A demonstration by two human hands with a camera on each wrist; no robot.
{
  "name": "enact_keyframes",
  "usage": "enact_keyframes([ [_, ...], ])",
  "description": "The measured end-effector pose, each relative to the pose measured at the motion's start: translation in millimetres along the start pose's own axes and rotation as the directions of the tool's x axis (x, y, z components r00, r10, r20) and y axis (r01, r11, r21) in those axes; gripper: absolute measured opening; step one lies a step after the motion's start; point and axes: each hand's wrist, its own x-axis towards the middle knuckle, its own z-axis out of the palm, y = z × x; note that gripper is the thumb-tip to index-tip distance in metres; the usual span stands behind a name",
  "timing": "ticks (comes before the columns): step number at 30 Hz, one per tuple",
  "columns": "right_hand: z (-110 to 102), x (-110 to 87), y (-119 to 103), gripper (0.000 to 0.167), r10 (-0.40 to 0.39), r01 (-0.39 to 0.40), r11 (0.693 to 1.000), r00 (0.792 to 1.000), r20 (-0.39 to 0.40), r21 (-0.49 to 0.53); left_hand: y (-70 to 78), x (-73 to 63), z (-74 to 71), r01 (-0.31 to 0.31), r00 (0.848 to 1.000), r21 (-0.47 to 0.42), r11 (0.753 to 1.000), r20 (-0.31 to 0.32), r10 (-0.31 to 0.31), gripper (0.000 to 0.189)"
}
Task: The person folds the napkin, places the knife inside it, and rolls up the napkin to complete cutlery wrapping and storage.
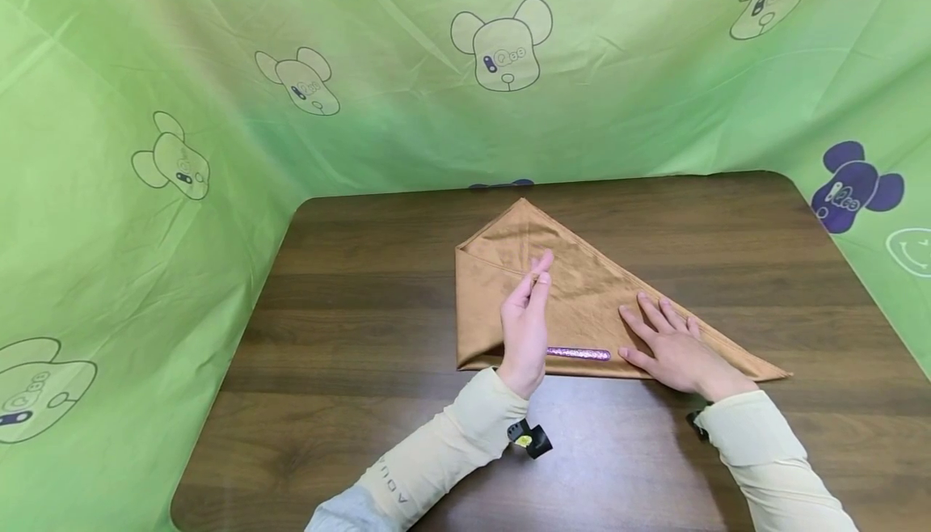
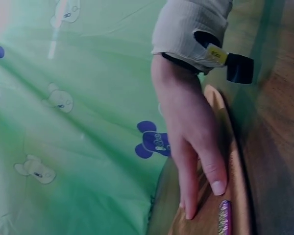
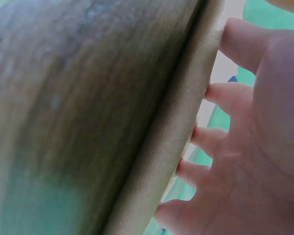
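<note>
A folded satiny brown cloth [image 1: 483, 306] lies on the table, with one peak pointing away and a long corner reaching right. My left hand [image 1: 525, 326] is over its left part, turned on its side with straight fingers. In the left wrist view the fingertips of this hand [image 2: 188, 127] are down at the cloth. Spread fingers of my right hand [image 1: 672, 350] rest on the right part; in the right wrist view they touch the cloth beside its rolled edge [image 3: 161, 127]. A slim glittery purple stick [image 1: 578, 352] lies along the near edge, between the hands.
The brown wooden table [image 1: 349, 314] has rounded corners. Green fabric [image 1: 393, 144] printed with bear heads hangs behind it and along both sides. Each wrist carries a small black camera [image 1: 538, 441] on a strap.
</note>
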Motion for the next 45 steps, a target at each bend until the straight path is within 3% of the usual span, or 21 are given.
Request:
enact_keyframes([
  [9, 1.2, 0.1, 1.2, 0.069, 0.002, -0.002, 1.000, 1.000, -0.001, 0.003, -18.3, -5.0, 8.9, -0.003, 1.000, 0.098, 0.995, 0.013, 0.002, 0.037],
  [15, 0.6, 0.5, 0.4, 0.068, 0.002, -0.002, 1.000, 1.000, -0.012, 0.000, -30.3, -7.4, 12.2, -0.001, 0.999, 0.097, 0.995, 0.037, -0.002, 0.037],
  [31, 0.0, 0.7, -0.7, 0.068, 0.006, -0.006, 1.000, 1.000, -0.005, -0.011, -56.3, -15.4, 19.3, 0.119, 0.992, 0.154, 0.981, 0.010, -0.122, 0.033],
  [39, -0.4, 0.5, -1.6, 0.068, 0.007, -0.007, 1.000, 1.000, -0.010, -0.016, -63.2, -20.8, 20.8, 0.213, 0.976, 0.217, 0.953, -0.010, -0.216, 0.032],
  [45, 0.4, 0.2, -0.9, 0.068, 0.007, -0.007, 1.000, 1.000, -0.014, -0.012, -69.2, -21.3, 20.5, 0.264, 0.964, 0.212, 0.941, -0.038, -0.262, 0.030],
])
